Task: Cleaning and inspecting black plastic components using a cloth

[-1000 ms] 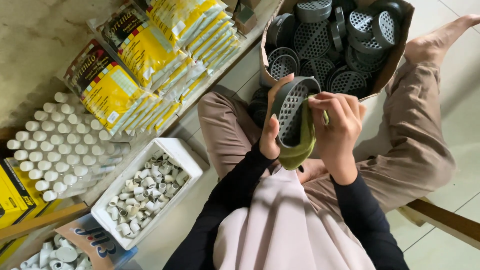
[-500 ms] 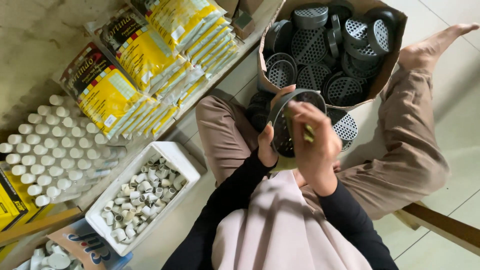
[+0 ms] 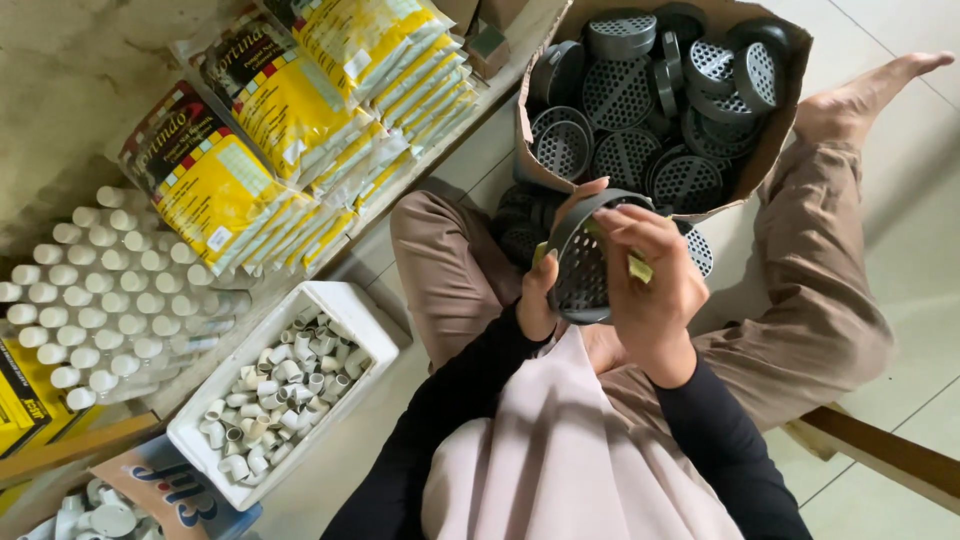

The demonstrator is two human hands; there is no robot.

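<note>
My left hand (image 3: 545, 290) grips the rim of a round grey perforated strainer (image 3: 585, 265), held upright over my lap. My right hand (image 3: 650, 285) covers the strainer's right side and pinches a small yellow-green piece (image 3: 638, 266) against it. Both sleeves are black. A cardboard box (image 3: 775, 130) just beyond my knees holds several more grey strainers (image 3: 640, 90). A few other strainers (image 3: 520, 230) lie on the floor between my legs.
A white foam tray (image 3: 345, 305) of small white pipe fittings stands on the floor at my left. Yellow packets (image 3: 250, 170) and rows of white caps (image 3: 100, 290) fill a low shelf further left. A wooden leg (image 3: 880, 455) crosses the lower right.
The strainer has been turned and lowered closer to my body. My right hand has moved across its face, and the yellow-green piece now shows only as a small bit under my fingers.
</note>
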